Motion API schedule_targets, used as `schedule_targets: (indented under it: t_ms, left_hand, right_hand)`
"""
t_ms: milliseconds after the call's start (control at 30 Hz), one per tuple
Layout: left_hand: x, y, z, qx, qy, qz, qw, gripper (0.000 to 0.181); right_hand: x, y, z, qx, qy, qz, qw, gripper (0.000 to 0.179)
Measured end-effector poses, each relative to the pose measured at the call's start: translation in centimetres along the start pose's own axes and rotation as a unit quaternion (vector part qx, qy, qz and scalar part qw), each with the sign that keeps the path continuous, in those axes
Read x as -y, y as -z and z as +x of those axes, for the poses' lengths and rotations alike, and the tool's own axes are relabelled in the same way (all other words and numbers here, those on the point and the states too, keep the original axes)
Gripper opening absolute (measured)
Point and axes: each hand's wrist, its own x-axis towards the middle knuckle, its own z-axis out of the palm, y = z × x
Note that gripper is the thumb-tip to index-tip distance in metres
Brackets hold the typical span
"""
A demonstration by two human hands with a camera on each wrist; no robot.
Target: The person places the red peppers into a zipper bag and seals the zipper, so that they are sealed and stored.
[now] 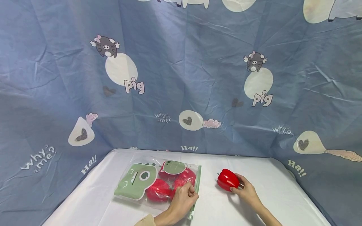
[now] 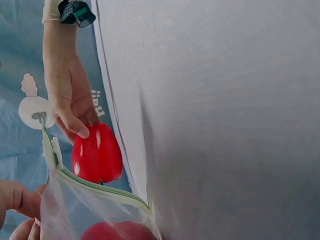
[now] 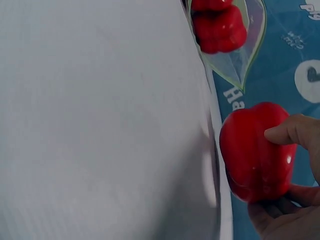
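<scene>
My right hand (image 1: 249, 195) grips a red bell pepper (image 1: 227, 179) by its sides, right of the bag; in the right wrist view the thumb lies across the pepper (image 3: 255, 150). A clear zip bag (image 1: 135, 182) with a green cartoon monster print lies on its side, several red bell peppers (image 1: 158, 190) inside. My left hand (image 1: 182, 200) pinches the bag's edge near its green zip strip. In the left wrist view the bag's mouth (image 2: 107, 192) gapes, and the held pepper (image 2: 97, 154) is just beyond it. Some left fingertips are hidden behind the film.
The bag rests on a table with a white cloth (image 1: 217, 207). Behind and at both sides hangs a blue curtain (image 1: 169, 94) printed with pigs and lettering. The table's right edge (image 1: 308, 201) slopes away beyond my right hand.
</scene>
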Motion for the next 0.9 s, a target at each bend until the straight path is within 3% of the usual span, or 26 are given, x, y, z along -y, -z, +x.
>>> schedule_targets:
  t_ms: [533,900]
  left_hand:
    - [0.0,0.0,0.1,0.006,0.011,-0.002,0.9999,0.016]
    - [-0.1,0.1,0.1,0.010,0.015,-0.005,0.9998,0.016]
  right_hand:
    - [1.8,-2.7,-0.2,0.026,0.047,0.039,0.9978,0.065]
    - [2.4,-4.2,-0.3,0.064,0.052,0.065,0.9945,0.062]
